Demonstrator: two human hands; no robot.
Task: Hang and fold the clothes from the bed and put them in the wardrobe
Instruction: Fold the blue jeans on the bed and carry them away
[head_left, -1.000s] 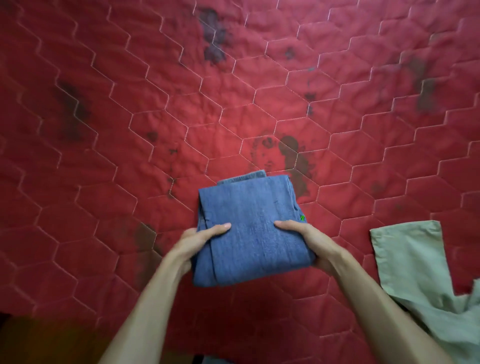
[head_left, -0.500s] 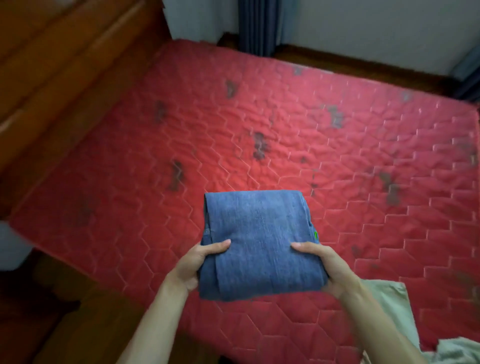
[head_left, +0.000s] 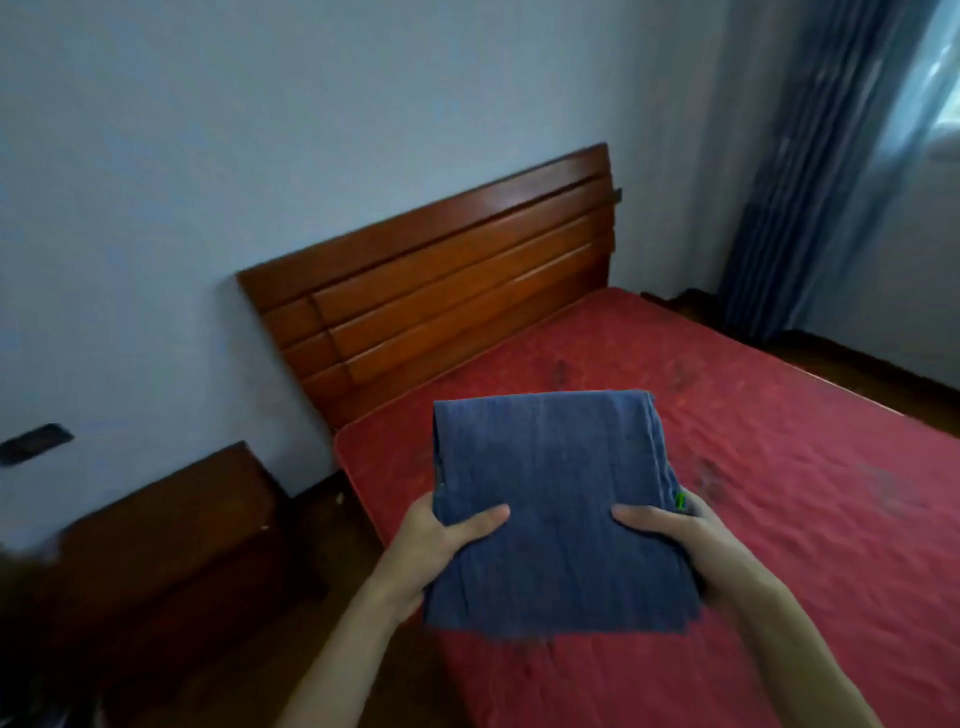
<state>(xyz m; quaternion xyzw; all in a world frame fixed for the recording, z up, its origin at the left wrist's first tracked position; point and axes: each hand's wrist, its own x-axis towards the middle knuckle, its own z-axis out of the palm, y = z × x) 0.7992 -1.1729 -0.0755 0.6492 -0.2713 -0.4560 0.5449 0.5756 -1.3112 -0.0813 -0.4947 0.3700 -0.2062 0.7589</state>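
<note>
A folded blue denim garment (head_left: 556, 499) is held up in the air in front of me, above the near corner of the bed. My left hand (head_left: 441, 540) grips its left edge, thumb on top and fingers underneath. My right hand (head_left: 670, 540) grips its right edge the same way. The bed's red quilted mattress (head_left: 779, 467) stretches to the right and behind the garment. No wardrobe is in view.
A brown wooden headboard (head_left: 447, 280) stands against the pale wall. A dark wooden nightstand (head_left: 171, 540) sits at the lower left beside the bed. Blue curtains (head_left: 810, 171) hang at the right by a window. Dark floor lies between nightstand and bed.
The garment has been lifted off the mattress in both hands and my view has swung up and left, bringing the headboard, wall and nightstand into sight. The green garment has left the view.
</note>
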